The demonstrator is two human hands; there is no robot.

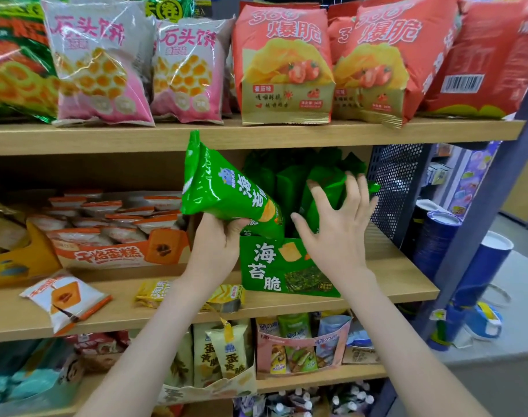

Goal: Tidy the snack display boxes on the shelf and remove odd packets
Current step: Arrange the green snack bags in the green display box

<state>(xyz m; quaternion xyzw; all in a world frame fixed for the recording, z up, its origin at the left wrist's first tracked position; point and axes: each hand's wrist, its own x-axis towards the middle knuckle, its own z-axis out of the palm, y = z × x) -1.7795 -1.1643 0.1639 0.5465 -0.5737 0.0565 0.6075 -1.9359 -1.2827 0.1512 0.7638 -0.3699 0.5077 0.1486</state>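
wood shelf (pixel 392 263), l hand (pixel 219 240) gripping green pkt (pixel 217 188) tilted top up-left, r hand (pixel 338 227) fingers spread

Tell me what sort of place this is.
Most likely a shop's snack aisle. Its wooden shelves carry rows of identical red crisp bags, a green display box stands stocked with packets, and the left hand grips a green packet beside it.

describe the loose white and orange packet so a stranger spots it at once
Start at the middle wooden shelf. Left of centre stands an orange cake box; just before it, at the shelf's edge, lies the white and orange packet. The loose packets to its right are yellow.
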